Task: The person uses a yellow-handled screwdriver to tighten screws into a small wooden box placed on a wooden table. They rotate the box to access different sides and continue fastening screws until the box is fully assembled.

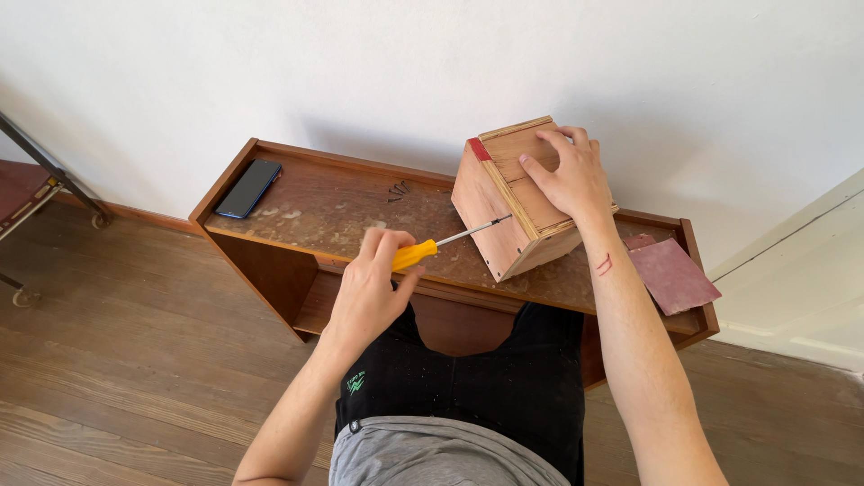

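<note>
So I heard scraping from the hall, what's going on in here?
A person is working on a small wooden box tipped on a worn wooden shelf unit. Their left hand holds a yellow-handled screwdriver with its tip at the box's side, while the right hand presses on the box's top. Sandpaper and a phone lie nearby.

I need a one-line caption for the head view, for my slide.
Left hand drives a yellow screwdriver into a wooden box steadied by the right hand on a low shelf.

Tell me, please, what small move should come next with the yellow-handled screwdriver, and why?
Probably turn the yellow-handled screwdriver on with the left hand: its tip already meets the side of the plywood box, which the right hand presses steady from above.
</note>
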